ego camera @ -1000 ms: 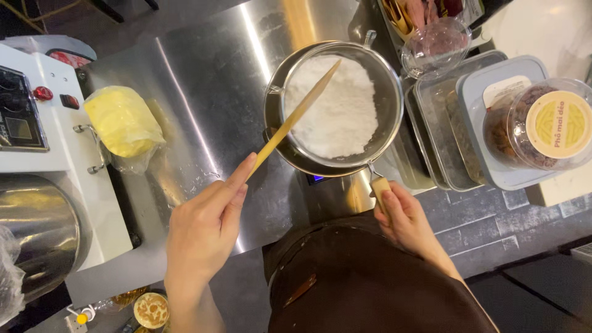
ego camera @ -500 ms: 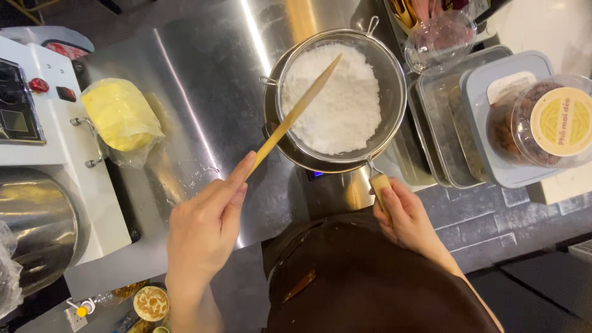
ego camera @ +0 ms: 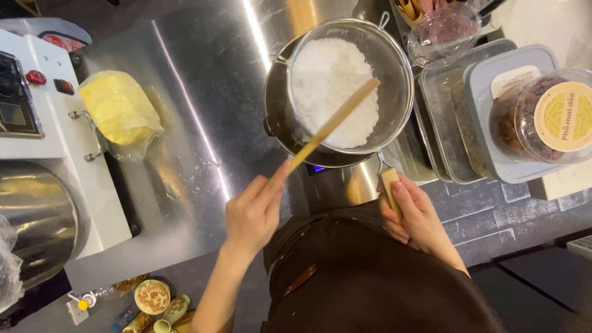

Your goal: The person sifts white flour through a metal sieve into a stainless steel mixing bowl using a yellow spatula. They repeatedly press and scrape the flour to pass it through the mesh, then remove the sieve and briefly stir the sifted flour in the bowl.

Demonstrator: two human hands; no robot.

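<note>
A round metal sieve [ego camera: 394, 68] full of white powder [ego camera: 333, 86] rests over a dark metal bowl [ego camera: 277, 123] on the steel counter. My right hand [ego camera: 416, 213] grips the sieve's wooden handle [ego camera: 390, 185] at the counter's near edge. My left hand [ego camera: 256, 213] holds a long wooden spatula [ego camera: 333, 123] by its lower end, and the blade lies across the powder in the sieve.
A yellow block in a clear bag [ego camera: 120, 108] lies at the left on the steel counter [ego camera: 203, 105]. A white machine [ego camera: 37, 111] with a steel bowl [ego camera: 34, 216] stands at the far left. Metal trays [ego camera: 441, 117] and lidded tubs [ego camera: 542, 117] sit at the right.
The sieve has shifted slightly to the right over the bowl, and the spatula blade has moved with it across the powder. Both hands keep their grips.
</note>
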